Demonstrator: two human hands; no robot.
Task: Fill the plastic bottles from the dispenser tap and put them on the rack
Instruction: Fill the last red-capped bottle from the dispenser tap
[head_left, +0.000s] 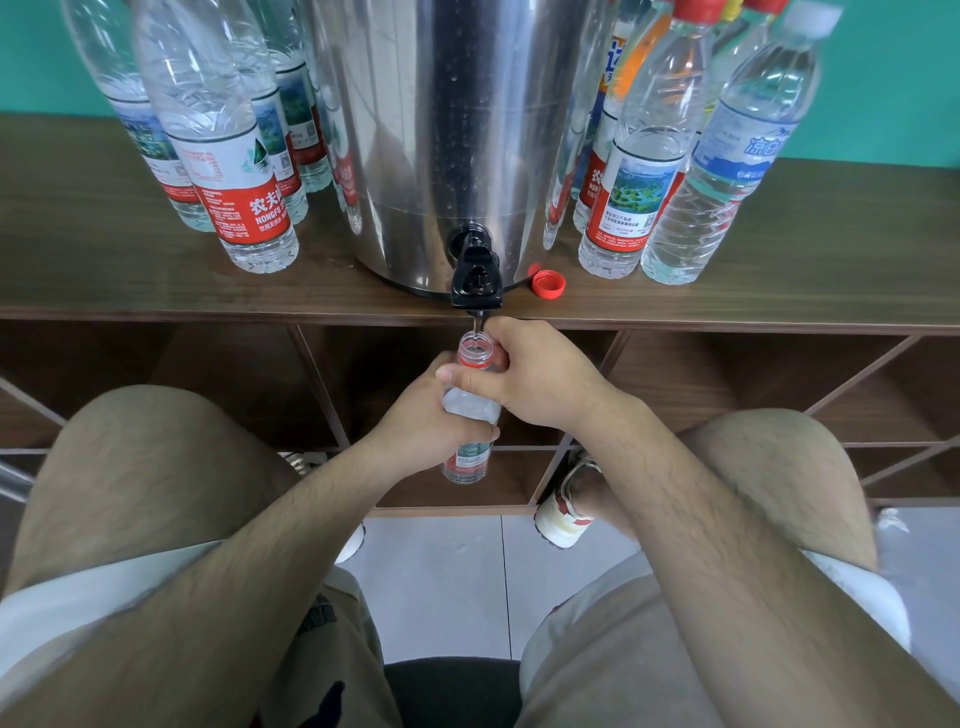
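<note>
Person is sitting in front of the rack (130, 270), holding one bottle (471, 408) upright w/ its open mouth right under the tap (476, 283) of the dispenser (441, 130). L hand (415, 421) is wrapping round the bottle's middle; R hand (545, 379) is gripping the neck and shoulder, thumb lying across the front. A thin stream seems to be running into the mouth; fill level can't be read, hands are covering most of the body.

Handling, as a guess: thin clear plastic, so it's going to dent if squeezed and is getting heavier as it's filling. Wet sides are prob. slippery. Best hold is the stiff neck ring plus support round the body, approx. what both hands are doing now. Uncapped, so tilting is going to spill it.

Count: 1 bottle in hand, 1 dispenser, 1 tap, 1 loose red cap (548, 283) lying on the top just R of the tap. Left bunch (234, 182) is showing at least 4 bottles, right bunch (639, 192) at least 5; the ones behind are overlapping, so no exact no.
</note>
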